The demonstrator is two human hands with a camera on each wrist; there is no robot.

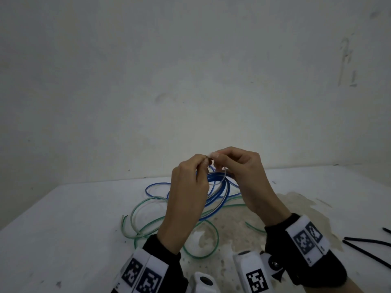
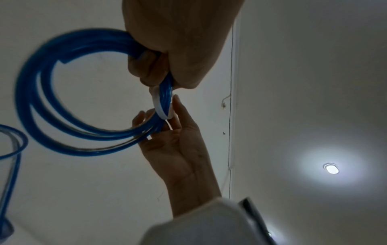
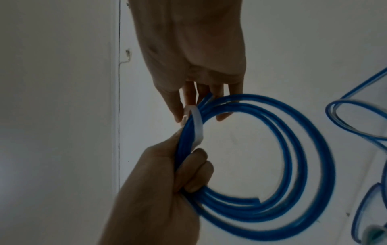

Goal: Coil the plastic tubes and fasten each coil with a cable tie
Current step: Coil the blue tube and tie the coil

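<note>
Head view shows you mid-fastening: your left hand (image 1: 188,182) and right hand (image 1: 243,176) hold the blue tube coil (image 3: 272,165) raised above the desk (image 1: 63,229), both grips pinching the white cable tie (image 3: 198,127) looped around it, so next thread its tail and pull it snug.

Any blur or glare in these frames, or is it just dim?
Head view: dim, flat light, soft overall, no glare. Left wrist view: ceiling lamp blooms into a halo; blue coil smeared by motion. Right wrist view: dark and underexposed, coil's outer loops blurred, white cable tie still readable.
</note>
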